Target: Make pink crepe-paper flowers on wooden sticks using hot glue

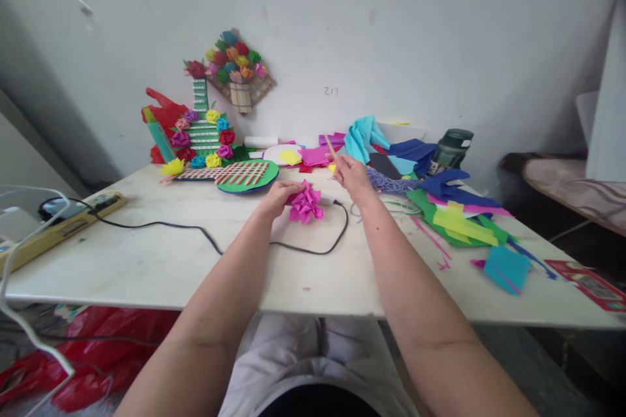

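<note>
My left hand (278,199) is closed on a pink paper flower (305,203) just above the white table (161,260). My right hand (353,177) is raised beside it, pinching a thin wooden stick (330,145) that points up and away. The two hands are a short way apart, the flower between them. A black cable (303,249) loops on the table right under the flower.
A paper-flower craft piece (210,143) and a flower basket (237,71) stand at the back wall. Coloured paper sheets and scraps (450,208) cover the table's right side, by a dark jar (450,148). A power strip (63,221) lies at left. Red bags (73,352) lie below.
</note>
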The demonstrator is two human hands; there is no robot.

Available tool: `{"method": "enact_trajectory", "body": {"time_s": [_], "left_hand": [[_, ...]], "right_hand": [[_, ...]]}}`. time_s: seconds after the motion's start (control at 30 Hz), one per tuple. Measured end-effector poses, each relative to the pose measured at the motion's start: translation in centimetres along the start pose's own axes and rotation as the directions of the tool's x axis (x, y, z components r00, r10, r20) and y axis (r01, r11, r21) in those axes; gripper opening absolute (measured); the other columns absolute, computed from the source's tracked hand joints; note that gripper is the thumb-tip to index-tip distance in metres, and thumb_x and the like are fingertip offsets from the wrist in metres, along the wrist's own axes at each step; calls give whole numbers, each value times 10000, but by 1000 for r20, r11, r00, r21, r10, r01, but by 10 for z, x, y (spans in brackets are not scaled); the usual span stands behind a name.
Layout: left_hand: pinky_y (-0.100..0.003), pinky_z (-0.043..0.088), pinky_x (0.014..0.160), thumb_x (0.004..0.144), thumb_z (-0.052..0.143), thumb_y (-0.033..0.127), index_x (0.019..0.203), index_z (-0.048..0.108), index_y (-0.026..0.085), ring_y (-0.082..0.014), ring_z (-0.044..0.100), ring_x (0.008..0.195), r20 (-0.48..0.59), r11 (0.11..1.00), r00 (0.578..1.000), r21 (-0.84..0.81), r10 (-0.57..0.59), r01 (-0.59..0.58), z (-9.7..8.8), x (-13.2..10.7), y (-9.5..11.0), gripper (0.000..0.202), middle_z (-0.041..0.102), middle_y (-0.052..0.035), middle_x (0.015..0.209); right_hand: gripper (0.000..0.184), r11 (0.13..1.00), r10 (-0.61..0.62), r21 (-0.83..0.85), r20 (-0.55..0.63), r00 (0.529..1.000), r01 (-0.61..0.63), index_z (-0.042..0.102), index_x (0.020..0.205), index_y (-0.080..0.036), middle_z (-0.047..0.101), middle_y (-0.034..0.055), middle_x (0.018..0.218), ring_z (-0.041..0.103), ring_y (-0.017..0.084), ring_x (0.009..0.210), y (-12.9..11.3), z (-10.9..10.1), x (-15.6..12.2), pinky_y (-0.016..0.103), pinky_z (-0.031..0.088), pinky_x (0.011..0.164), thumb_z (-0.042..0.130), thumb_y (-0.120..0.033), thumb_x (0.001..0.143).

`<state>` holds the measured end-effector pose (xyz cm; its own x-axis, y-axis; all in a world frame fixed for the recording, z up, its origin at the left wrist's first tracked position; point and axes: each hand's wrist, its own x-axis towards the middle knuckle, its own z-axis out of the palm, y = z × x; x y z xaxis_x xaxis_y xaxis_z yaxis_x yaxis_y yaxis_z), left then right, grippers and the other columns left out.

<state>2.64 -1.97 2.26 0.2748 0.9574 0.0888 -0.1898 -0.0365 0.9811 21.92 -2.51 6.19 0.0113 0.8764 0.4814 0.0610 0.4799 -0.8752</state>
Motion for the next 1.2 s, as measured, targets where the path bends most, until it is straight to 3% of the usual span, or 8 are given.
{"method": "enact_trajectory", "body": {"time_s": [0.23, 0.37, 0.47, 0.63, 0.87, 1.07, 1.13, 1.2], "left_hand": [[-211, 268, 415, 538, 786, 385, 599, 627, 118, -61, 406, 407, -19, 997, 999, 62, 39, -38, -2, -1, -1, 317, 500, 24, 462], [-203, 253, 412, 552, 776, 404, 616, 630, 114, -51, 379, 401, -11, 994, 998, 94, 57, -55, -3, 0, -4, 332, 479, 36, 459], [-199, 272, 420, 564, 768, 402, 650, 640, 114, -58, 405, 410, -16, 992, 998, 115, 53, -51, -5, 2, -6, 326, 492, 36, 475], [-204, 298, 433, 587, 754, 397, 658, 645, 113, -71, 439, 428, -15, 987, 997, 144, 77, -74, -6, 3, -8, 313, 517, 22, 490], [-206, 292, 431, 578, 761, 391, 635, 641, 107, -71, 434, 422, -13, 986, 996, 142, 89, -86, -5, 3, -7, 314, 517, 16, 480], [-206, 310, 443, 573, 767, 396, 673, 670, 106, -68, 434, 433, 17, 985, 995, 137, 103, -104, -6, 5, -9, 322, 543, 9, 506], [-208, 334, 459, 572, 767, 387, 698, 684, 107, -75, 458, 456, 22, 984, 994, 136, 111, -113, -7, 5, -10, 318, 565, 0, 535], [-209, 349, 469, 576, 765, 377, 721, 694, 109, -79, 472, 472, 31, 984, 993, 135, 114, -117, -7, 5, -10, 312, 573, -2, 551]], "right_hand": [[310, 910, 2, -400, 262, 965, 107, 578, 552, -163, 562, -13, 582, 454, 91, 539, 9, 6, -2, 229, 352, 574, 505, -342, 795], [275, 910, 61, -405, 340, 938, 87, 655, 752, -147, 444, -58, 464, 413, 90, 477, 10, 7, -4, 220, 332, 531, 476, -345, 816], [312, 917, 121, -397, 363, 924, 36, 666, 967, -138, 439, -69, 456, 411, 93, 467, 11, 8, -5, 217, 327, 524, 475, -335, 820], [311, 842, 39, -517, 343, 938, 154, 673, 680, -133, 590, 9, 624, 478, 110, 600, 12, 8, -1, 229, 343, 592, 479, -335, 816], [308, 812, 75, -568, 328, 942, 133, 688, 663, -125, 555, -2, 554, 477, 110, 561, 10, 6, -3, 230, 340, 562, 503, -325, 808], [374, 869, 147, -491, 370, 917, 58, 670, 1098, -121, 488, -57, 452, 454, 97, 466, 8, 9, -7, 229, 390, 558, 507, -325, 830], [391, 872, 150, -486, 393, 907, 66, 641, 1162, -120, 574, -29, 509, 519, 109, 520, 8, 10, -7, 245, 437, 620, 499, -293, 842], [360, 866, 122, -489, 408, 905, 104, 656, 1141, -135, 697, 34, 721, 611, 135, 687, 8, 11, -6, 268, 470, 725, 502, -261, 841]]}}
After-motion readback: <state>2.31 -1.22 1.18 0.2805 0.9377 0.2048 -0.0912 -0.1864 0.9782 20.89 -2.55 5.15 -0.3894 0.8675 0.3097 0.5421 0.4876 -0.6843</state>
